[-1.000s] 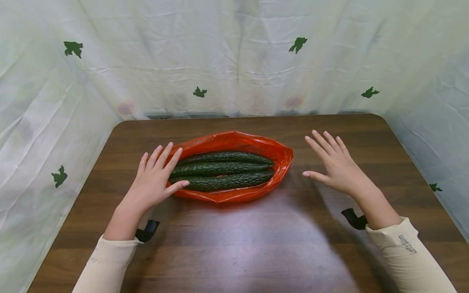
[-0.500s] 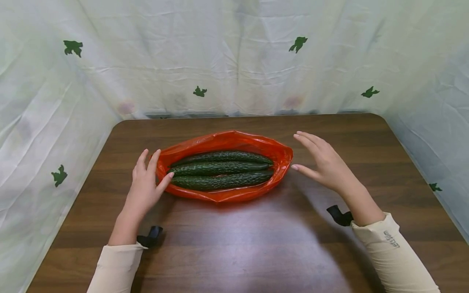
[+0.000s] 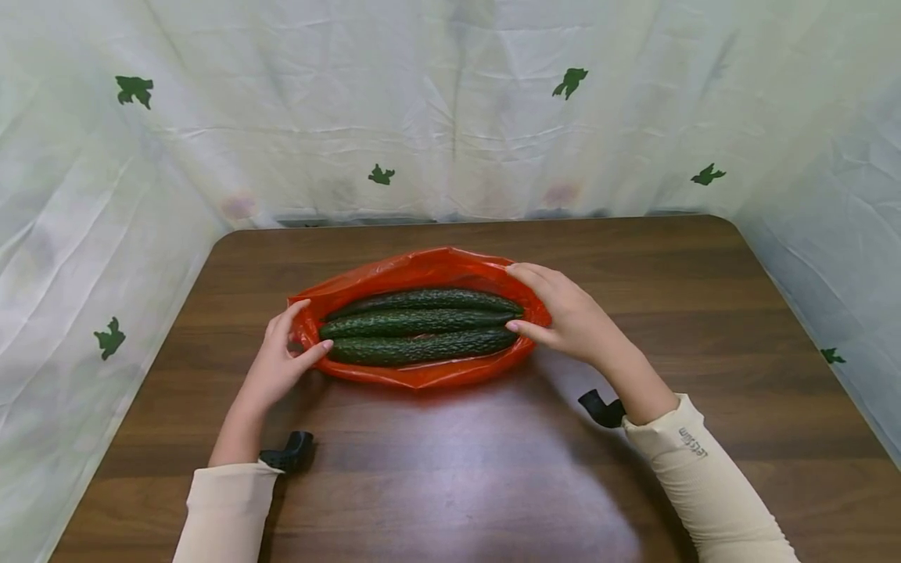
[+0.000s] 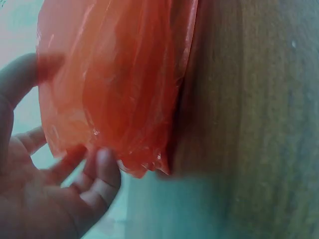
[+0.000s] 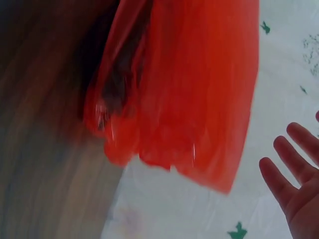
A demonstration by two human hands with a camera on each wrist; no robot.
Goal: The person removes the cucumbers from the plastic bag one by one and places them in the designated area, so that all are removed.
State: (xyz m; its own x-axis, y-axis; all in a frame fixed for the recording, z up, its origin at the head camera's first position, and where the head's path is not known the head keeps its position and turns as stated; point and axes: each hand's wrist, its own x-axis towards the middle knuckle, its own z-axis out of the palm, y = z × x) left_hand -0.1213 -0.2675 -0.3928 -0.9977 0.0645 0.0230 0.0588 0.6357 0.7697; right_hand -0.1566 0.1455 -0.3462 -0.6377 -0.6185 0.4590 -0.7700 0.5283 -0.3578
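Observation:
Three long dark green cucumbers (image 3: 422, 320) lie side by side in the mouth of a red plastic bag (image 3: 422, 378) on the table. At the bag's left end my left hand (image 3: 274, 363) holds the rim, thumb on the inner side. In the left wrist view, bent fingers (image 4: 105, 169) lie against the thin red film, which partly covers them. My right hand (image 3: 577, 320) is at the right end, its thumb over the rim near the cucumber tips and its fingers along the far rim. Its fingers (image 5: 284, 186) look straight and spread in the right wrist view.
The brown wooden table (image 3: 450, 485) has rounded far corners. Pale curtains (image 3: 450, 109) with green bird shapes hang behind it and at both sides. A black wrist mount (image 3: 601, 408) sits under each forearm.
My right hand has moved left onto the bag's right end, and that end has shifted slightly inward. My left hand has drawn back to the left end, thumb and fingers now around the rim.

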